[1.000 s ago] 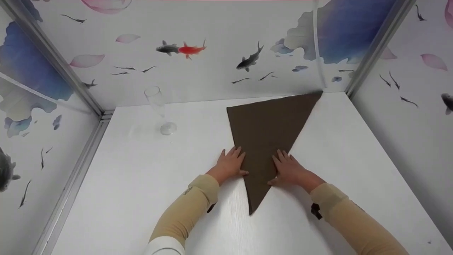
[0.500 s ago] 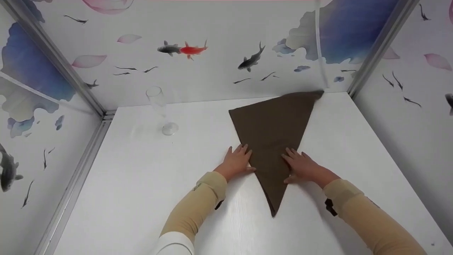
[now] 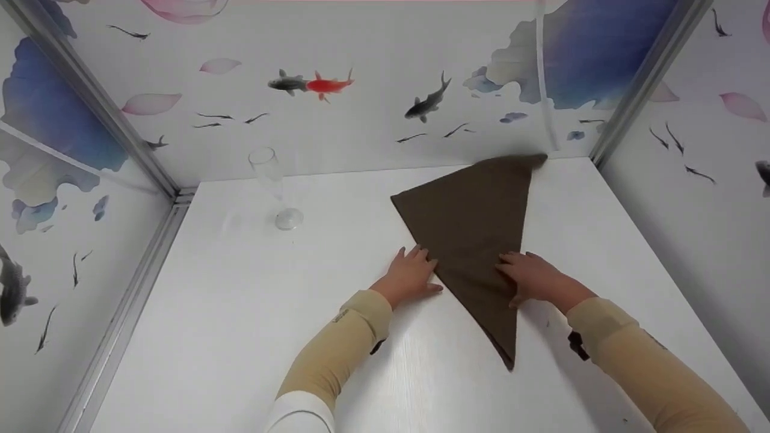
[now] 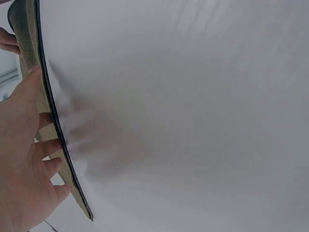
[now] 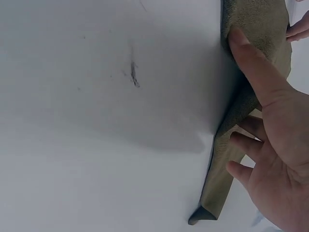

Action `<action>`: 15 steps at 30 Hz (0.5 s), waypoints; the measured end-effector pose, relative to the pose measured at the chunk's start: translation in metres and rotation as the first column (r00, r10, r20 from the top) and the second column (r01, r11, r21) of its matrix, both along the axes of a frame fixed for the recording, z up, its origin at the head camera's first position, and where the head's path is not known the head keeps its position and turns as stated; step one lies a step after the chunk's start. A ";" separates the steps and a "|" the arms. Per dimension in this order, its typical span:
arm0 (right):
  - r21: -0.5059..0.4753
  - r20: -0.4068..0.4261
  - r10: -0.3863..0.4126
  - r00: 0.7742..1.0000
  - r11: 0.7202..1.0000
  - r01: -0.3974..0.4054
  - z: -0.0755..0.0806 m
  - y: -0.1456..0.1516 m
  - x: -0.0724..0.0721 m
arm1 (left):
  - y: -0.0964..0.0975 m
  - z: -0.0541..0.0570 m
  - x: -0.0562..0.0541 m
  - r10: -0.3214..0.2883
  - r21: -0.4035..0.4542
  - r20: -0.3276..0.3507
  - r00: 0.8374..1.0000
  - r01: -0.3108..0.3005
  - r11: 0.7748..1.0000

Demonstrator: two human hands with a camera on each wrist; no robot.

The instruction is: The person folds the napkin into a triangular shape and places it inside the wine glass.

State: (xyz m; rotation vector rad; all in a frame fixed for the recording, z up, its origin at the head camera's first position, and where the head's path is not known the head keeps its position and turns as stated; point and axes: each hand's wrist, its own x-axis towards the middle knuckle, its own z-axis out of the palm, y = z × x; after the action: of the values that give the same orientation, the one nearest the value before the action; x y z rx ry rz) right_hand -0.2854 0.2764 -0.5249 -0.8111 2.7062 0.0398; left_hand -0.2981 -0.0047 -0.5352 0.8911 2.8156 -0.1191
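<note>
A brown folded cloth point(image 3: 466, 222) lies on the white table as a long pointed shape. Its tip points toward the person, and its far right corner bends up against the back wall. My left hand point(image 3: 412, 276) rests spread along the cloth's left edge, fingertips on the fabric. At the right edge is my right hand point(image 3: 535, 278), its fingers on top and its thumb at the border. In the right wrist view the cloth point(image 5: 260, 34) lifts slightly off the table beside the thumb. The left wrist view shows the cloth's layered edge point(image 4: 58, 125) under loosely extended fingers.
A clear stemmed glass point(image 3: 289, 218) stands at the back left of the table point(image 3: 240, 313). White panels point(image 3: 361, 36) printed with fish and petals enclose the back and both sides, with metal posts point(image 3: 649, 84) at the corners.
Both hands have shifted right, the right hand farther. The cloth's near tip has swung right, its left corner has drawn slightly nearer, and the far right corner has crumpled against the wall.
</note>
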 end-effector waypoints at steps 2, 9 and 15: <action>-0.010 0.004 0.004 1.000 1.000 -0.004 0.002 0.000 0.000 | 0.002 0.001 0.001 -0.012 -0.006 -0.001 1.000 0.012 1.000; -0.015 0.037 0.002 0.999 1.000 -0.002 0.009 -0.003 0.003 | 0.006 0.002 0.004 -0.044 -0.038 0.005 0.999 0.044 0.998; 0.026 0.009 0.031 0.999 0.999 -0.031 0.009 -0.003 0.000 | 0.009 0.000 0.008 -0.071 -0.055 0.002 0.997 0.071 0.996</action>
State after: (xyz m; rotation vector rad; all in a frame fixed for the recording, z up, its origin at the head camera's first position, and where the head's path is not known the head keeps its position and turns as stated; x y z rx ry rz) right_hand -0.2849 0.2731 -0.5157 -0.8440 2.6791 0.0779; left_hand -0.2899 0.0041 -0.5352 0.9791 2.7665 -0.2051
